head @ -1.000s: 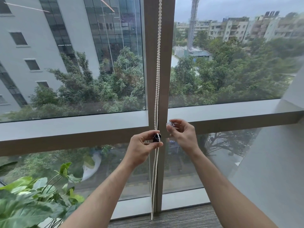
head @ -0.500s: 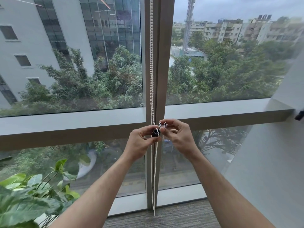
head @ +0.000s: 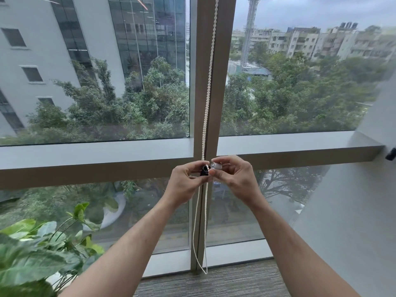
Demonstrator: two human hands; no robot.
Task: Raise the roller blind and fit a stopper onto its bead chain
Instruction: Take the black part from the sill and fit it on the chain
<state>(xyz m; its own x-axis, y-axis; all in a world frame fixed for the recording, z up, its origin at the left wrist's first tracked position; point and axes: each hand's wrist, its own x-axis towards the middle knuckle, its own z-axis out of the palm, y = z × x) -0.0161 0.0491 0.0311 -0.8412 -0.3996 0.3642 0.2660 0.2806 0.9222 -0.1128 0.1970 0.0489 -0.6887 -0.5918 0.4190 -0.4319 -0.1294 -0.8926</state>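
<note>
A white bead chain (head: pixel 211 71) hangs down the window's central post and loops near the floor. The roller blind itself is out of sight above the frame. My left hand (head: pixel 185 185) pinches a small black stopper piece (head: pixel 204 169) with the chain seated in it. My right hand (head: pixel 236 179) holds a small clear-white stopper piece (head: pixel 217 166) between thumb and fingers, right beside the black piece and almost touching it.
The brown central window post (head: pixel 201 93) stands behind the chain, with a grey horizontal rail (head: pixel 96 153) across it. A leafy potted plant (head: pixel 42 254) sits at lower left. A grey wall (head: pixel 353 211) closes the right side. Grey carpet (head: pixel 214 281) lies below.
My right hand has brought the clear-white piece from a short way off to right beside the black piece held on the chain by my left hand. The view shifted slightly.
</note>
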